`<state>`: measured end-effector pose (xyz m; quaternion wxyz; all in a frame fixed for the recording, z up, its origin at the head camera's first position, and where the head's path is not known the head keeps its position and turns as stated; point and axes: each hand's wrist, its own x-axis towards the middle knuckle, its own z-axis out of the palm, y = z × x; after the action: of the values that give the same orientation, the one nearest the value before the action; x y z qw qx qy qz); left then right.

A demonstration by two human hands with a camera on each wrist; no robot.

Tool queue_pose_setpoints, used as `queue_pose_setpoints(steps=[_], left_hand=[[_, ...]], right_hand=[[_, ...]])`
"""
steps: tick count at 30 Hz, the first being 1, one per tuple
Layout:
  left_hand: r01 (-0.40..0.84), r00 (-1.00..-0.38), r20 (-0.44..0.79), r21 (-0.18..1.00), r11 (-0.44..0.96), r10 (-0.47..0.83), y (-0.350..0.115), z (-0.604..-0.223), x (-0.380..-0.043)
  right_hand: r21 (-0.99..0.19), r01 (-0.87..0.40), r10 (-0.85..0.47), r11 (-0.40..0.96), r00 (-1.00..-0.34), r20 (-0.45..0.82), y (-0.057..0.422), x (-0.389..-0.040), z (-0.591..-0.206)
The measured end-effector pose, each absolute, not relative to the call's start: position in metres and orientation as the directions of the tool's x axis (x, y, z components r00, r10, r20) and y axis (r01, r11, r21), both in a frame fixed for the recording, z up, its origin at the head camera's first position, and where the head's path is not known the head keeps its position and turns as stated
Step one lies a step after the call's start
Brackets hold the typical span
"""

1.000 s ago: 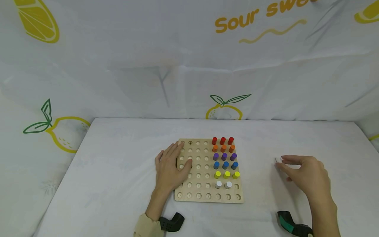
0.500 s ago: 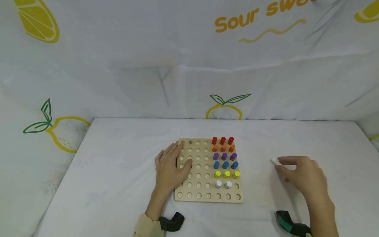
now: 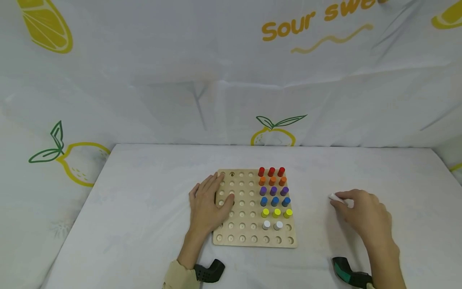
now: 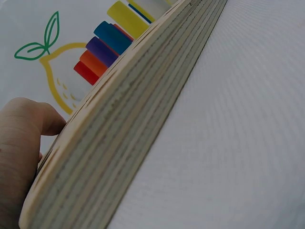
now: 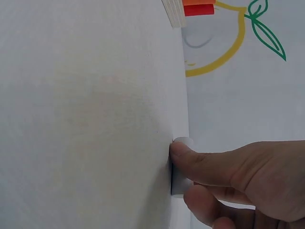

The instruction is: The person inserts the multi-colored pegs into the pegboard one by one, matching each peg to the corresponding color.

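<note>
A wooden pegboard (image 3: pixel 247 224) lies on the table, with short rows of red, orange, purple, blue, yellow and white pegs standing in its right part. My left hand (image 3: pixel 207 204) rests along the board's left edge, thumb and index finger lying over its top. In the left wrist view the thumb (image 4: pixel 28 126) touches the board's upper face above its layered side. Right of the board, my right hand (image 3: pixel 364 214) pinches a white peg (image 3: pixel 333 196) between thumb and fingers. The right wrist view shows this peg (image 5: pixel 180 183) close over the white cloth, partly hidden by the thumb.
White cloth covers the table (image 3: pixel 144 241) and hangs behind it, printed with lemons. Black wrist devices sit by the left wrist (image 3: pixel 210 272) and the right wrist (image 3: pixel 348 273). A few pegs stand at the board's right edge, and its left columns have bare holes.
My right hand has moved a little left with the white peg, which now shows more clearly past the fingertips. The left hand and the pegboard have stayed put.
</note>
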<state>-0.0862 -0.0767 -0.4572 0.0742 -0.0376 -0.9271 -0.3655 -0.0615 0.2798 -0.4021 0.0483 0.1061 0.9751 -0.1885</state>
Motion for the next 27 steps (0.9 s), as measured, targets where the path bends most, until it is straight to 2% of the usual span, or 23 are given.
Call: queue_pose_setpoints(steps=[13,27], left_hand=[[0.115,-0.988,0.157,0.676,0.728,0.010,-0.0769,-0.4576,-0.0854],[0.114,-0.988,0.154,0.671,0.733,0.012,-0.0765,-0.4583,-0.0856]], right_hand=[[-0.370,0.199,0.158,0.908,-0.978,-0.137,0.2795,-0.0626,-0.4039],[-0.427,0.145,0.134,0.893,-0.989,-0.057,0.2742,-0.0607,-0.3994]])
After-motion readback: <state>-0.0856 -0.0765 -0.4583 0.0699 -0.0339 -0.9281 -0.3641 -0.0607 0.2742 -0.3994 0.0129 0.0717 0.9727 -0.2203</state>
